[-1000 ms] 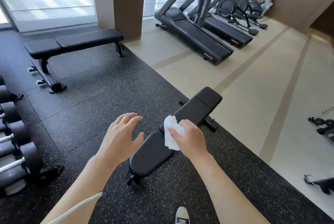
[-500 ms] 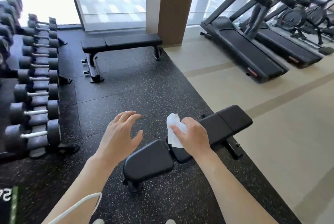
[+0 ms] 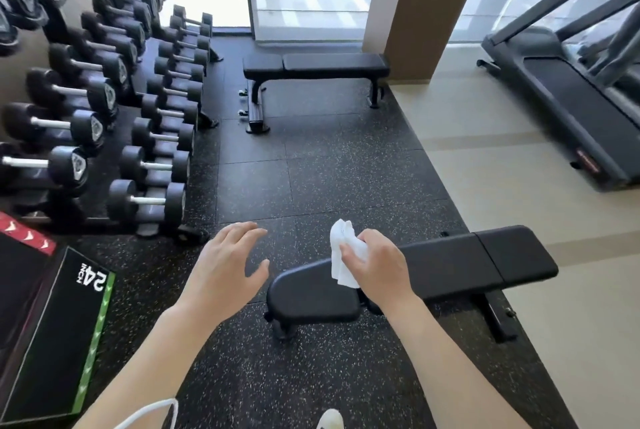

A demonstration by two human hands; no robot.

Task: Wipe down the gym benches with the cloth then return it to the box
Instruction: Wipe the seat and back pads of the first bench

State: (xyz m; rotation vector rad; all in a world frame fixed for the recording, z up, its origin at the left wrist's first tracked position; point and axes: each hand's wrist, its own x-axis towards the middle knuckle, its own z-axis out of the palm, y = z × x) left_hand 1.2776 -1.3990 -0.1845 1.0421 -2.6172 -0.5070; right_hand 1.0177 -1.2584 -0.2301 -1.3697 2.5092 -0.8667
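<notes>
The right hand (image 3: pixel 377 269) grips a crumpled white cloth (image 3: pixel 343 255), fingers curled round it, over the near bench (image 3: pixel 450 262). The cloth's loose end points up and away from the person; its lower edge hangs at the pad, contact unclear. This bench runs left to right across the view, its rounded seat end at the left, near the cloth. The left hand (image 3: pixel 225 269) hovers over the rubber floor (image 3: pixel 311 179) left of the bench, fingers spread and holding nothing. A second bench (image 3: pixel 318 66) stands well apart by the window, also lying left to right. Dumbbells (image 3: pixel 145 200) fill a rack at left.
</notes>
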